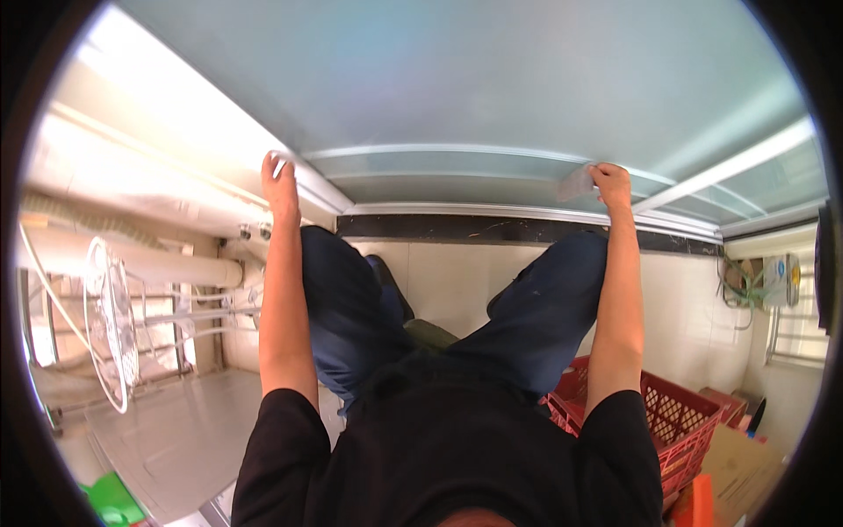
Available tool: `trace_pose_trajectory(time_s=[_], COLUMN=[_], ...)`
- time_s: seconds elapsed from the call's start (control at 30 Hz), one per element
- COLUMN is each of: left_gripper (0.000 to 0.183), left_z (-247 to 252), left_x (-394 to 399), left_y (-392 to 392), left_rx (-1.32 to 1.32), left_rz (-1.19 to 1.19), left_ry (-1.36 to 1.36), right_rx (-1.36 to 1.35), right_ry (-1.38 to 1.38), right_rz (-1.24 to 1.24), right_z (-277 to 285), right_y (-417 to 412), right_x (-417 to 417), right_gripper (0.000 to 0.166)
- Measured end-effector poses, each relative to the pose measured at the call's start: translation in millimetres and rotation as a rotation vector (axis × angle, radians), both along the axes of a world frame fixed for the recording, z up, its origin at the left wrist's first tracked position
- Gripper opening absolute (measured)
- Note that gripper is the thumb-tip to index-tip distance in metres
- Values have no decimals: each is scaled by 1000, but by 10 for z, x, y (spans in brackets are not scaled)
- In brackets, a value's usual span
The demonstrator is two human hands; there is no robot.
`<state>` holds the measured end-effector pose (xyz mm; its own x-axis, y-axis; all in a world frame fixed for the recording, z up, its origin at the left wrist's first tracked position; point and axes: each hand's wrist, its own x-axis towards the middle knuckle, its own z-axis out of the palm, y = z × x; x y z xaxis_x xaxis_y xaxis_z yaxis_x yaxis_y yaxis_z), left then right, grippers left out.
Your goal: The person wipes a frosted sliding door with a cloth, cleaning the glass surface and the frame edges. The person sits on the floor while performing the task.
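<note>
Before me stands a large frosted glass panel (461, 85) in a white metal frame (454, 211). My left hand (282, 188) is raised at the panel's left edge, beside the upright frame. Its thumb and fingers curl close together around a bright gap; glare hides whether anything thin is between them. In my right hand (614, 183), a thin, see-through sheet (577, 184) is pinched between thumb and fingers. The sheet is blurred, in front of the lower glass near the frame's horizontal rail, and I cannot tell whether it touches the glass.
Below the frame runs a dark sill (454, 228) above a tiled wall. A red plastic crate (681, 421) and a cardboard box (744, 471) lie right of me. At left are a white fan (112, 323), a pipe (191, 263) and a grey flat surface (171, 428).
</note>
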<state>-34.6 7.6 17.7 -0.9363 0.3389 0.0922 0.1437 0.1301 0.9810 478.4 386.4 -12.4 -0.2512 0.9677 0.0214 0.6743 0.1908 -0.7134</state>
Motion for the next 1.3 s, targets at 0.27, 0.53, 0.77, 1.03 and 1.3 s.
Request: trace_pose_trajectory(time_s=[0.27, 0.53, 0.77, 1.03, 1.3], left_gripper=[63, 62, 64, 60, 57], left_z=[36, 70, 3, 3, -144], left_x=[10, -34, -154, -199, -305], left_y=[16, 26, -31, -40, 10], left_rx=[22, -111, -111, -71, -52], left_rz=[40, 50, 66, 88, 115], left_ry=[-8, 127, 178, 178, 345], right_rx=[-46, -92, -132, -179, -176], right_ry=[-162, -127, -104, 133, 239], right_rz=[129, 218, 342, 487, 590], right_z=[284, 226, 96, -204, 26], right_y=[-194, -423, -599, -867, -1433], right_x=[-322, -809, -1231, -1834, -2673], right_gripper=[27, 27, 27, 26, 27])
